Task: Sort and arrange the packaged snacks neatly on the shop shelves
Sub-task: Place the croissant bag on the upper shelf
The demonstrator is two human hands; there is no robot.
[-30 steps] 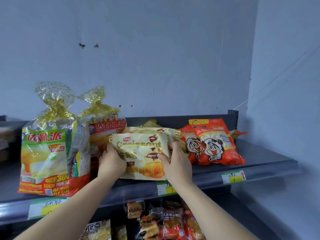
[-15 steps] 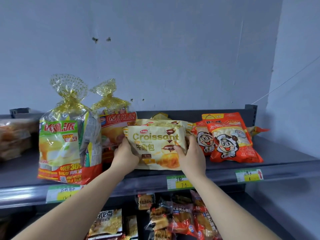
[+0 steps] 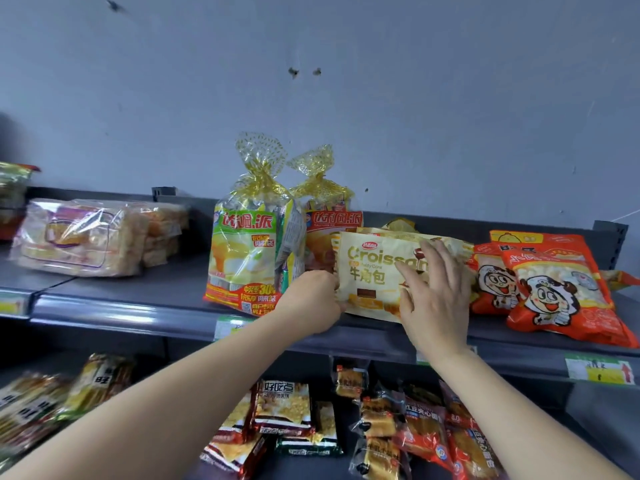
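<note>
A dark grey metal shelf (image 3: 138,299) runs along the wall, with assorted snack packs (image 3: 284,407) on the tier below. On the shelf, a tall green-and-yellow cake bag tied with gold film (image 3: 247,258) stands upright at the middle. Two red-orange cartoon-face snack bags (image 3: 561,289) lie overlapping at the right. Between them the cream croissant packet (image 3: 374,271) leans at the shelf's front, with similar packets behind it. The left hand (image 3: 311,303) grips its left edge with curled fingers. The right hand (image 3: 436,292) lies on its front, fingers (image 3: 412,275) spread wide and straight.
</note>
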